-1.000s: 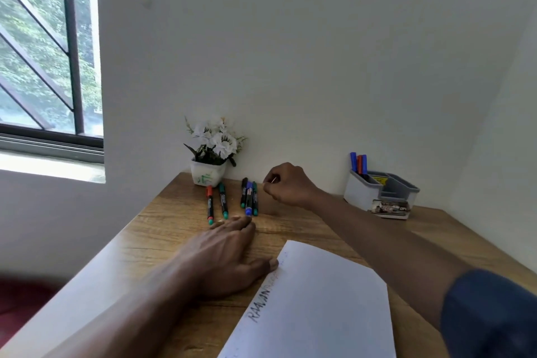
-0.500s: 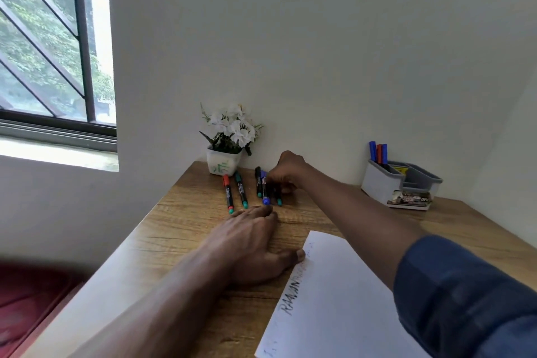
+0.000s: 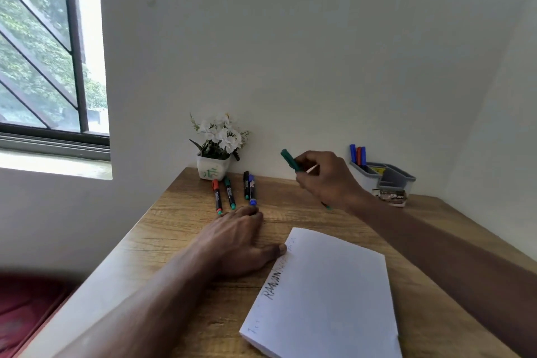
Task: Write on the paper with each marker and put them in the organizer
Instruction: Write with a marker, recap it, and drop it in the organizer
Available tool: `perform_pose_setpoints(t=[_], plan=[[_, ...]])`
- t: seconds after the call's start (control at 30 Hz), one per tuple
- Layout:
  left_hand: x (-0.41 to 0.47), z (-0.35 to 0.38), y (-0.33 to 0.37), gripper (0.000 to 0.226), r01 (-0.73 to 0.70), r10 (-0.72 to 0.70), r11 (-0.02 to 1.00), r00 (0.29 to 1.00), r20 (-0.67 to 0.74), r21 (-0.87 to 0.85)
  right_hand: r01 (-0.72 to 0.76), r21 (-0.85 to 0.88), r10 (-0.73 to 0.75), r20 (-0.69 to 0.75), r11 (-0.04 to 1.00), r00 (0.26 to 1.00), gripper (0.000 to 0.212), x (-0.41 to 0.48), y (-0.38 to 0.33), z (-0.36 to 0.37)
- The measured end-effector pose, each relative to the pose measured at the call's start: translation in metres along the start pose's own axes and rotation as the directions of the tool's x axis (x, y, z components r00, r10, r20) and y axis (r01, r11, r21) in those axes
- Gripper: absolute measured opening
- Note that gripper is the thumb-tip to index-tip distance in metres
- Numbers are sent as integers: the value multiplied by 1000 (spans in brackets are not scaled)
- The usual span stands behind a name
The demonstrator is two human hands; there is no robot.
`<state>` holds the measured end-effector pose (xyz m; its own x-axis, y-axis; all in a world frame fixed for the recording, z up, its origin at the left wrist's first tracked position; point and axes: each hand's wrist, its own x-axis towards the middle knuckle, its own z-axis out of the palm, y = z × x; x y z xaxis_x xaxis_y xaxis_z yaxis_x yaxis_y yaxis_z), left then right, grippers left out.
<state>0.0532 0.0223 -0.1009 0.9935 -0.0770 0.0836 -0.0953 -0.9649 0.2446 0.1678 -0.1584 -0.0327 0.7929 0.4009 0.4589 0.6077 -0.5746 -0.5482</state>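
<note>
Pinching a green marker (image 3: pixel 289 159) in the right hand (image 3: pixel 325 180), grip curled round its barrel, cap end tilting up and left above the far edge of the tabletop (image 3: pixel 180 229), between the flower pot (image 3: pixel 213 170) and the organizer (image 3: pixel 392 180) in the far right corner. Resting the left hand (image 3: pixel 238 241) flat, grip relaxed and holding nothing, thumb touching the far left corner of the paper (image 3: pixel 328 293), fingertips just beside four markers (image 3: pixel 229 193) lying near the pot.

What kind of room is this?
Probably a home study corner: a wood-grain desk against a white wall, a grey plastic organizer holding blue and red markers, and a small white pot of white flowers.
</note>
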Motion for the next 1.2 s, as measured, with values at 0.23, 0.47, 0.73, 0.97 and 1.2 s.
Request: perform_pose_setpoints(t=[0.23, 0.47, 0.73, 0.97, 1.2], plan=[[-4, -1, 3, 94, 27, -26, 998, 1000, -18, 57, 151, -40, -149, 49, 988, 988, 21, -100, 20, -14], [-8, -2, 8, 88, 27, -19, 995, 997, -80, 101, 253, -81, -252, 22, 964, 968, 23, -115, 32, -10], [-22, 0, 24, 61, -249, 272, 962, 862, -427, 110, 354, -106, -338, 146, 929, 930, 42, -115, 35, -7], [-18, -1, 28, 19, -409, 439, 894, 725, -531, 181, 346, -65, -336, 129, 936, 933, 36, -111, 32, -2], [-19, -7, 26, 20, -396, 438, 895, 705, -558, 203, 324, -98, -318, 76, 941, 945, 40, -109, 27, 3]])
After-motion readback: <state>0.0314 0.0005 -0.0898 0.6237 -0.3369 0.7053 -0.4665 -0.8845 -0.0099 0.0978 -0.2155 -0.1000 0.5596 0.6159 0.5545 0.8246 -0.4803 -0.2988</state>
